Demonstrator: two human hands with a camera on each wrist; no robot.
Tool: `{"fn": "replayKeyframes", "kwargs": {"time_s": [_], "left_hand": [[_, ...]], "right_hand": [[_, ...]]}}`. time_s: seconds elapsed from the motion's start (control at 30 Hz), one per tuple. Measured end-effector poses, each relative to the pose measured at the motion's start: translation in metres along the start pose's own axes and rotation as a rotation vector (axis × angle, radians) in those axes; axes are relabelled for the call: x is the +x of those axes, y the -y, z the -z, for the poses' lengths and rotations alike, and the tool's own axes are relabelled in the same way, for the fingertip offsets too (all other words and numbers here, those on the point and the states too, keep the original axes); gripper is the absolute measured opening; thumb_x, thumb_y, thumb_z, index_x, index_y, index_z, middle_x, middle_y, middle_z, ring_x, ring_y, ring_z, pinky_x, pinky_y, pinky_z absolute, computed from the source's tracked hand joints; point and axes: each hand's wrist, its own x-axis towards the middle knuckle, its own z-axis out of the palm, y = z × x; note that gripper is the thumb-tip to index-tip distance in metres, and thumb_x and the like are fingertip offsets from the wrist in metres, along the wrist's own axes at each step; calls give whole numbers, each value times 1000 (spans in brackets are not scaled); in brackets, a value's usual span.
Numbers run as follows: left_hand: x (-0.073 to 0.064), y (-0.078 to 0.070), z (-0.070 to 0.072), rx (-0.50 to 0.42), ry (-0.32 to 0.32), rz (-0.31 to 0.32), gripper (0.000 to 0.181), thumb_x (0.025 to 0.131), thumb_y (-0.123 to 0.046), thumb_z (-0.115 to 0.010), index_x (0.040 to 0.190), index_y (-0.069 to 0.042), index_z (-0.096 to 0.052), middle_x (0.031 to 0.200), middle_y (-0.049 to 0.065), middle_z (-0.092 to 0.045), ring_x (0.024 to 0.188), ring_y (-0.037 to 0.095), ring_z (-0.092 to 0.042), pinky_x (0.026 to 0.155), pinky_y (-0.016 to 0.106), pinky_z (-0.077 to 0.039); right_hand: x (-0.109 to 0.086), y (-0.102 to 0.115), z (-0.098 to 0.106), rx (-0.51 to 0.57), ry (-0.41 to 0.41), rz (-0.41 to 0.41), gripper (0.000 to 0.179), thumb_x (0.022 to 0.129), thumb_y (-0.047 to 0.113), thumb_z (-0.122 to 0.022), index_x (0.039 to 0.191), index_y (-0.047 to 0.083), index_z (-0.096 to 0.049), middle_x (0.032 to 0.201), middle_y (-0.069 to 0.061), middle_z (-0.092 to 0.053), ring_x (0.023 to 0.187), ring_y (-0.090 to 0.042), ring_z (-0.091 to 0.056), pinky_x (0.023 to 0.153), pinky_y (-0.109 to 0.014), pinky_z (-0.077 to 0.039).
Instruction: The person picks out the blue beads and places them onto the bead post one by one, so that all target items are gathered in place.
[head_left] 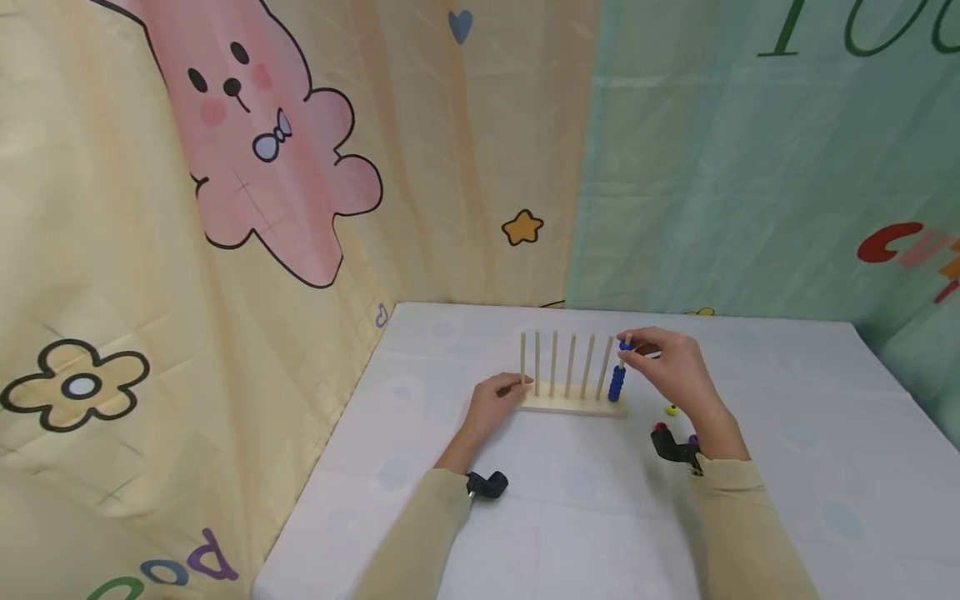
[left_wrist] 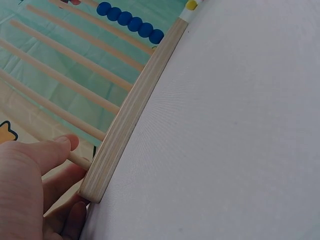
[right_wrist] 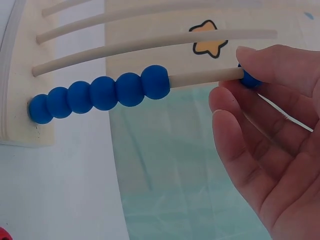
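Observation:
A wooden bead stand [head_left: 573, 406] with a row of upright rods stands on the table. At its left end my left hand [head_left: 495, 404] grips the stand, thumb and fingers around the foot of the end rod [left_wrist: 79, 160]. My right hand [head_left: 671, 360] pinches a blue bead [right_wrist: 248, 81] between thumb and fingertips at the top of the rightmost rod [right_wrist: 205, 78]. The rod's tip end is hidden behind the thumb in the right wrist view. Several blue beads [right_wrist: 104, 93] are stacked on the lower part of that same rod. The other rods carry no beads.
To the right of the stand, near my right wrist, lie a yellow bead [head_left: 672, 409], a red bead [head_left: 660, 427] and a purple bead [head_left: 693, 439]. A white cloth covers the table [head_left: 570, 517]. Printed curtains [head_left: 465, 167] hang behind and to the left.

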Motion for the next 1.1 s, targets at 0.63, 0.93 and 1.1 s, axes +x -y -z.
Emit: {"fn": "replayKeyframes", "kwargs": {"time_s": [0.63, 0.93, 1.1], "left_hand": [[-2, 2, 1, 7, 4, 33, 20, 99, -20, -66, 117, -17, -76, 118, -6, -71, 114, 11, -62, 96, 32, -49], [1, -1, 2, 10, 1, 1, 22, 100, -18, -65, 119, -14, -75, 119, -4, -71, 113, 14, -62, 95, 34, -50], [2, 0, 1, 6, 10, 2, 21, 100, -20, -65, 118, -15, -75, 119, -5, -71, 113, 13, -62, 95, 33, -50]], "right_hand": [[1, -4, -1, 18, 57, -47, 29, 95, 25, -74, 120, 12, -72, 99, -5, -71, 92, -25, -67, 75, -45, -57], [4, -6, 0, 12, 79, -31, 24, 94, 23, -74, 117, 16, -73, 97, -4, -72, 92, -24, -67, 74, -44, -56], [2, -7, 3, 3, 108, -52, 24, 94, 22, -74, 117, 16, -73, 99, -5, -72, 94, -26, -67, 77, -47, -57]]}}
